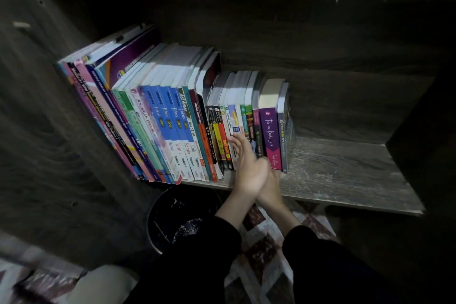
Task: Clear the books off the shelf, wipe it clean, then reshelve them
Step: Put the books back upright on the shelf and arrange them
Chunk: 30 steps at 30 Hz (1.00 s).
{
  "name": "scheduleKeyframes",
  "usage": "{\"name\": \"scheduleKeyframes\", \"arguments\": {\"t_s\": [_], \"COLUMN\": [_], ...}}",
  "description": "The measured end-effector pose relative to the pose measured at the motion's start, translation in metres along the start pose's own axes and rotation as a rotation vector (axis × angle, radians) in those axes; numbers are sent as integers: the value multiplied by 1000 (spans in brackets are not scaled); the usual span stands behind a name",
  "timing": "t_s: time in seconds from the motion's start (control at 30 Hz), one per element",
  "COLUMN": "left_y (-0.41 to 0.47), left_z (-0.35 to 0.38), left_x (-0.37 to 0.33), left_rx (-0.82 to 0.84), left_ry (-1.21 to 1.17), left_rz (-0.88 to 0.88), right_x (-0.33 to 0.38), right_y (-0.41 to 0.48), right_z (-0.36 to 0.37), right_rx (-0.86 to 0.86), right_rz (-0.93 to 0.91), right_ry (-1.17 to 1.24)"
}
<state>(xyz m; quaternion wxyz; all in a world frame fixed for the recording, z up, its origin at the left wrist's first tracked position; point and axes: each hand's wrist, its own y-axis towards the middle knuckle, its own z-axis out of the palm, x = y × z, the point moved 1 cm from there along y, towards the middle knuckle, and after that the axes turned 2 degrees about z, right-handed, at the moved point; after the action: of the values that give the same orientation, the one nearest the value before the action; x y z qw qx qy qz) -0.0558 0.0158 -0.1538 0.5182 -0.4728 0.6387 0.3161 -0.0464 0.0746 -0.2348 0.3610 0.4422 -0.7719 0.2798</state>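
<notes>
Small books (234,118) are touched by the left hand (249,168), fingers straight, nothing gripped. The right hand (273,181) is half hidden, its grip untellable. A few should be squeezed together from both sides, then drawn nearward.

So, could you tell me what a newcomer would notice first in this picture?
The row of colourful books filling the left half of the dark wooden shelf catches the eye first, its purple book near the right end. Next come the two hands at the small books: the left hand lays straight fingers on their spines, the right hand mostly hidden behind it. A dark bin stands on the floor below.
</notes>
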Motion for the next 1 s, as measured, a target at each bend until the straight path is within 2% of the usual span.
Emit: {"name": "scheduleKeyframes", "arguments": {"t_s": [0.1,0.23,0.4,0.5,0.67,0.77,0.87,0.9,0.97,1.0], "left_y": [2,2,5,8,6,5,4,4,4,4], "left_z": [1,1,3,8,10,6,4,4,4,4], "left_x": [4,5,-19,-25,-28,-25,-18,-17,-15,-15], "left_rx": [-27,-1,10,-7,19,48,73,74,77,76], "left_ry": [95,194,22,-31,-18,-8,12,14,16,15], "left_rz": [21,12,-90,-146,-145,-131,-106,-100,-94,-94], "right_x": [12,15,17,23,29,32,17,9,-4,-9], "right_y": [2,9,26,29,14,-1,-19,-19,-11,-3], "right_z": [-5,-11,-38,-45,-44,-50,-49,-47,-47,-47], "right_rx": [98,85,22,21,-18,-139,-454,-527,-535,-445], "right_rz": [-38,-11,-37,-97,-76,-73,-179,-157,-49,21], "right_ry": [-47,-36,-441,-545,-688,-594,-235,-127,5,63]}}
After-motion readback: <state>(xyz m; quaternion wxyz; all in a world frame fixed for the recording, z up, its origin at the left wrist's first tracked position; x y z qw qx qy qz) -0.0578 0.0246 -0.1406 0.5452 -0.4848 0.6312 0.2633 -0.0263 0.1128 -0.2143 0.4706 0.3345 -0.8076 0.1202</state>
